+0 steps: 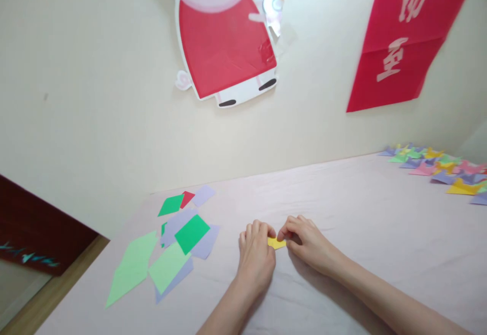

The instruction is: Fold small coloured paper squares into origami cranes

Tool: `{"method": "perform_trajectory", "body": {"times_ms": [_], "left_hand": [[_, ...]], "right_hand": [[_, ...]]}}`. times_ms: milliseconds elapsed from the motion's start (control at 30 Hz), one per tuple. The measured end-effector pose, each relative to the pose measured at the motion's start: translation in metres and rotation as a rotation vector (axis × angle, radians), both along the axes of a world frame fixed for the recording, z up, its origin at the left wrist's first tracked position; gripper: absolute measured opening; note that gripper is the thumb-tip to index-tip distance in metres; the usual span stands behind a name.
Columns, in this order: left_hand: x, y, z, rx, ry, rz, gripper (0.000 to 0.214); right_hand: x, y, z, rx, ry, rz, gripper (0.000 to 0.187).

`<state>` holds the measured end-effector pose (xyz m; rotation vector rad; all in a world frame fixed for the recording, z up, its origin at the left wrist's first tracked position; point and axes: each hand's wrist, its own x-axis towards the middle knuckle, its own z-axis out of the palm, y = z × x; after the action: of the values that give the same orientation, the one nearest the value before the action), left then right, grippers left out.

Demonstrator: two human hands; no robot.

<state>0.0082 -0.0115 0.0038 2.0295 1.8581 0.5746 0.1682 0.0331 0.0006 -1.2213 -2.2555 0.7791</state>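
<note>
A small folded piece of yellow paper (pixel 276 244) lies on the pale cloth surface (pixel 236 193) between my hands. My left hand (pixel 255 249) grips its left end, thumb and fingers bent around it. At the right end, my right hand (pixel 307 244) pinches the paper between thumb and fingers. Both hands cover the ends, so only the middle part of the yellow paper shows.
Loose sheets lie to the left: dark green paper (pixel 192 234), light green paper (pixel 133 264), lilac paper (pixel 204 195) and red paper (pixel 187 199). Several folded paper shapes (pixel 464 187) stand in rows at the far right. A wall (pixel 114 97) rises behind.
</note>
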Motion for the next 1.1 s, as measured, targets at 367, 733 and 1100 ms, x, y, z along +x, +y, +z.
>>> {"method": "perform_trajectory", "body": {"times_ms": [367, 733, 1100], "left_hand": [[-0.013, -0.008, -0.002, 0.127, -0.134, -0.122, 0.023], [-0.007, -0.004, -0.001, 0.082, -0.69, 0.044, 0.022], [0.003, 0.002, 0.004, -0.009, -1.122, -0.018, 0.022]], "right_hand": [[0.004, -0.011, 0.004, 0.094, 0.119, 0.091, 0.029], [-0.003, -0.012, 0.001, -0.199, 0.472, -0.06, 0.025], [-0.007, -0.01, 0.0, -0.258, 0.599, -0.023, 0.023]]}}
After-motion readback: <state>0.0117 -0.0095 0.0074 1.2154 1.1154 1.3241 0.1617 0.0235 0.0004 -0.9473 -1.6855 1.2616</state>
